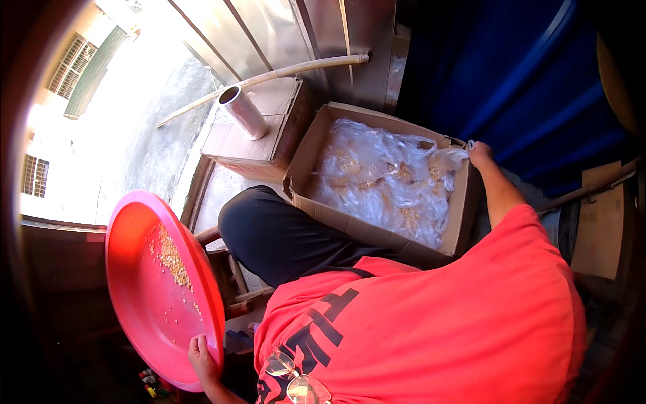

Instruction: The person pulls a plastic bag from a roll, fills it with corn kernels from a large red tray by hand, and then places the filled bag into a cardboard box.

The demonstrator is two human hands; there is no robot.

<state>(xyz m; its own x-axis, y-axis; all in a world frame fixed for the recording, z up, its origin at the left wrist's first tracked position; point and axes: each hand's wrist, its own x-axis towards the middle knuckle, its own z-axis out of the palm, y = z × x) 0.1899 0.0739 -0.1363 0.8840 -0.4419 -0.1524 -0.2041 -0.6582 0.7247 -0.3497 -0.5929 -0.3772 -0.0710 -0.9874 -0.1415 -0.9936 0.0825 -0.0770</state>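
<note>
Holding now: the left hand (202, 360) grips the near rim of a round red tray (145, 296), fingers curled over its edge, keeping it tilted up on the person's left.
Tray load: a thin scatter of pale grains (171, 259) clings to the upper half of the tray; most of its surface is bare.
Nearest items: a pair of glasses (296, 377) hangs at the collar of the red shirt (437, 316), and a dark trouser knee (282, 236) rises between tray and box.
Right hand: the right hand (479, 153) reaches out to the far right corner of an open cardboard box (316, 145) and touches the clear plastic bags (387, 178) there; whether it pinches a bag or only rests on it I cannot tell.
Box contents: crumpled bags, several holding small tan lumps, fill the box.
Step in hand: judged from this, the tray is nearly emptied and the right hand is fetching 1 bag.
Next move calls for: a firm pinch on 1 bag's loose neck, while the left hand holds the tray steady so the remaining grains do not slide off.
Farther off: a closed carton (259, 138) carries a shiny metal cylinder (243, 111); a long pale stick (269, 77) leans behind; blue sheeting (511, 81) hangs at right.
</note>
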